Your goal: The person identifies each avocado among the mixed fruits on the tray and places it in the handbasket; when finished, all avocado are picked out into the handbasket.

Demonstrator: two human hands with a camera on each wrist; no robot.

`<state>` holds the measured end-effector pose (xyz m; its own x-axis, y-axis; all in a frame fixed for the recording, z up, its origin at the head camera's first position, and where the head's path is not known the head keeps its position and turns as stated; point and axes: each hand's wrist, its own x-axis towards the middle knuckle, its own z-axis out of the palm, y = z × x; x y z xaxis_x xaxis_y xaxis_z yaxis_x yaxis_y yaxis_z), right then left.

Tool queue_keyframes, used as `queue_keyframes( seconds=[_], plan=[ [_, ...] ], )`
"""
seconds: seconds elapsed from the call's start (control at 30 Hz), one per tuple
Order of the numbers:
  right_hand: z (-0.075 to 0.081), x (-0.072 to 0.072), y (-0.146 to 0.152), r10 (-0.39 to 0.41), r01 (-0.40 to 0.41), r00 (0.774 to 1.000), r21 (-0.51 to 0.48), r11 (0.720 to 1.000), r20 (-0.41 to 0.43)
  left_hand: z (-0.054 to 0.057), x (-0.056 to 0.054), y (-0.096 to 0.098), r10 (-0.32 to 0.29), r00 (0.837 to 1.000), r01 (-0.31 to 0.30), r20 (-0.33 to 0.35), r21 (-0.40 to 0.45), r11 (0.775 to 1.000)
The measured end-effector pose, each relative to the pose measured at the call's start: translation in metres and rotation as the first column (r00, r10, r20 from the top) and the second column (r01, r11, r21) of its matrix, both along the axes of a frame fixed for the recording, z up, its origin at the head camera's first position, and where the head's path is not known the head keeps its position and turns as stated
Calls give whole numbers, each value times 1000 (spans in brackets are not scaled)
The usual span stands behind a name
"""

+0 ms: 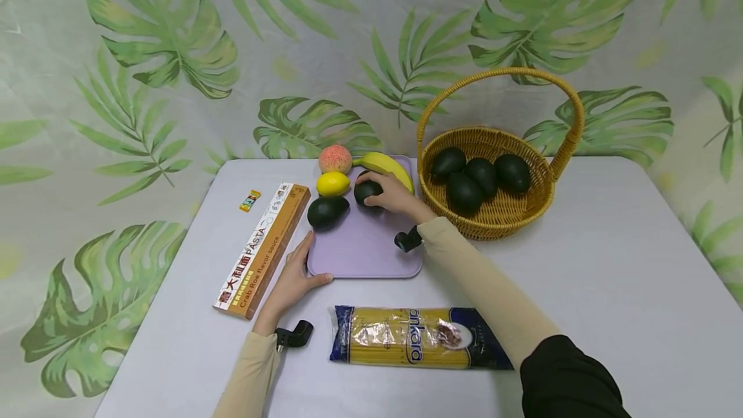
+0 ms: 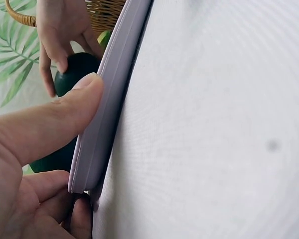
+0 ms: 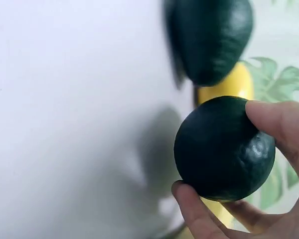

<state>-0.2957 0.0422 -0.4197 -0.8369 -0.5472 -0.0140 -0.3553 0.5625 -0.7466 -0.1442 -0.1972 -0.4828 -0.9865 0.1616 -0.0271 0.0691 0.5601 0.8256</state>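
My right hand holds a dark green avocado between thumb and fingers, over the back part of a lilac tray. The right wrist view shows a shadow below this avocado on the tray. My left hand grips the tray's front left corner; in the left wrist view its thumb rests against the rim and other fingers bend at the corner. A second avocado lies at the tray's left side, with a yellow lemon, a pinkish peach and a banana behind.
A wicker basket with a tall handle and several avocados stands right of the tray. Left of it lie a pasta box and a small wrapped packet. A bag of spaghetti lies in front, partly under my right forearm.
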Motion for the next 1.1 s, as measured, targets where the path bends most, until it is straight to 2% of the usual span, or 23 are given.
queue_keyframes(
  seconds=[0.2,0.33,0.47,0.6,0.73,0.9,1.1],
  plan=[
    [24,13,30,89,-88,996,-116,989,7,0,0,1,3,1000,-3,8,-7,1000],
    [43,26,61,132,-119,988,-147,982,82,0,0,1,3,1000,-3,5,-10,1000],
    [55,33,95,150,-129,981,-163,978,120,0,-1,1,4,1000,-4,3,-11,1000],
    [62,39,130,111,-87,984,-167,982,142,-1,-1,1,3,1000,-3,4,-9,1000],
    [63,42,166,38,-16,988,-149,989,149,-2,-1,1,1,1000,-1,7,-4,1000],
    [62,47,211,-69,79,987,-69,994,142,-2,-1,1,1,1000,-1,11,-4,1000],
    [61,50,251,-192,189,973,36,981,129,-2,-1,0,4,1000,-3,12,-6,1000]
  ],
)
